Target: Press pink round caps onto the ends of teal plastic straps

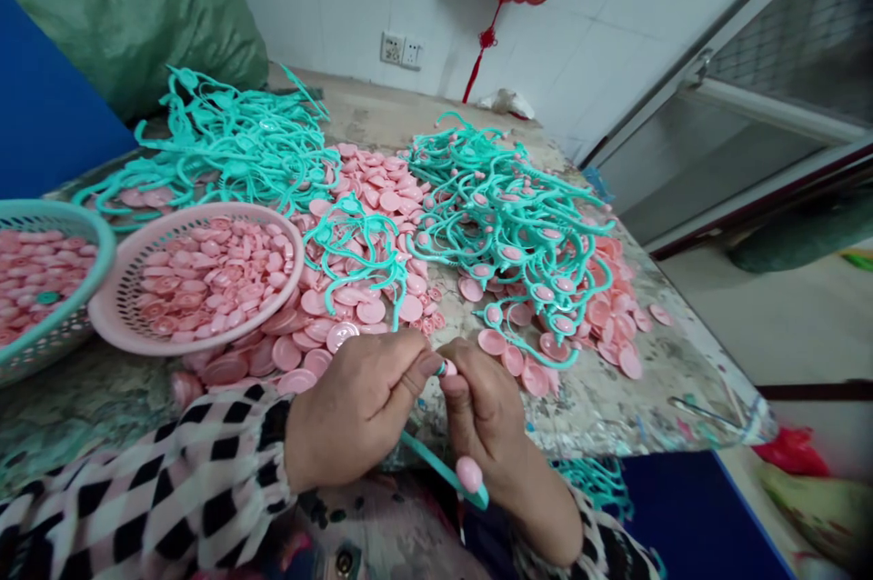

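Close to the table's front edge, my left hand (358,412) is closed on a curved teal plastic strip (431,460). A pink oval piece (469,474) sits on the strip's lower bend, below my hands. My right hand (492,416) pinches a small pink cap (449,369) against a teal tip between my fingertips. Fingers hide part of that joint. Beyond my hands lie loose pink discs (314,304) and several bare teal strips (358,239). To the right is a heap of teal strips with pink pieces on them (508,216).
At the left, a pink basket (109,312) and a teal basket (105,244) hold small pink pieces. A larger teal pile (238,144) lies behind them, near a green sack (136,7). More pink discs (614,316) lie at the right of the worn table (655,371).
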The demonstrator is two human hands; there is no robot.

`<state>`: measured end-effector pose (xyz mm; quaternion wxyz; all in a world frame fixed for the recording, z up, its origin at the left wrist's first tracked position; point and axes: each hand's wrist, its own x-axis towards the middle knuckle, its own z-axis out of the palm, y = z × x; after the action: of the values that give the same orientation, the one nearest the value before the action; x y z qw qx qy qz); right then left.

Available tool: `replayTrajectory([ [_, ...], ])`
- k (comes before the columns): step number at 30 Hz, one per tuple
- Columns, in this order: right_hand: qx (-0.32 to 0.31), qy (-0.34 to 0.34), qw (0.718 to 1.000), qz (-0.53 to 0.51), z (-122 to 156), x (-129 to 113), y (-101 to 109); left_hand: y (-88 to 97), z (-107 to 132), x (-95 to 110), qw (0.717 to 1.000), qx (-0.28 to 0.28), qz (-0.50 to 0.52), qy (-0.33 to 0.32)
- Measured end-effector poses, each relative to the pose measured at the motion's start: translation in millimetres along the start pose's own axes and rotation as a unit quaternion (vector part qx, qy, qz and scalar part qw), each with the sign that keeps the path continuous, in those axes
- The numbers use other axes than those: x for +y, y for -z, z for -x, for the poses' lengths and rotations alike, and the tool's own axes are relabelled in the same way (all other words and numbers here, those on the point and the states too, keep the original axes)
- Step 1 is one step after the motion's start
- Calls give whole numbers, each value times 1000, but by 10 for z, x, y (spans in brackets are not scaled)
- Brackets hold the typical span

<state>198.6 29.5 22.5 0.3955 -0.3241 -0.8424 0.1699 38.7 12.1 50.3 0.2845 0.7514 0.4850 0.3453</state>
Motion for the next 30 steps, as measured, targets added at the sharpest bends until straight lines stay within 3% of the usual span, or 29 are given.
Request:
replayTrajectory([
  [6,-25,-22,999,5,-18,-43,47,-37,4,11,999,10,-43,-30],
  [11,-32,-46,998,-3,-49,-12,57,-45,-82,-17,1000,3,-19,-6],
  [18,34,88,984,148,-104,151,57,26,-157,15,995,-34,80,44],
  [21,60,102,985,122,-128,194,5,13,-139,23,996,-26,73,44],
  [25,37,-24,998,-33,-92,143,-115,-44,-111,6,999,25,33,36],
  [28,31,-147,970,-191,-13,73,-233,-96,-95,-11,999,47,12,17],
  [30,47,-189,948,-251,35,55,-296,-120,-92,-25,998,58,12,15],
])
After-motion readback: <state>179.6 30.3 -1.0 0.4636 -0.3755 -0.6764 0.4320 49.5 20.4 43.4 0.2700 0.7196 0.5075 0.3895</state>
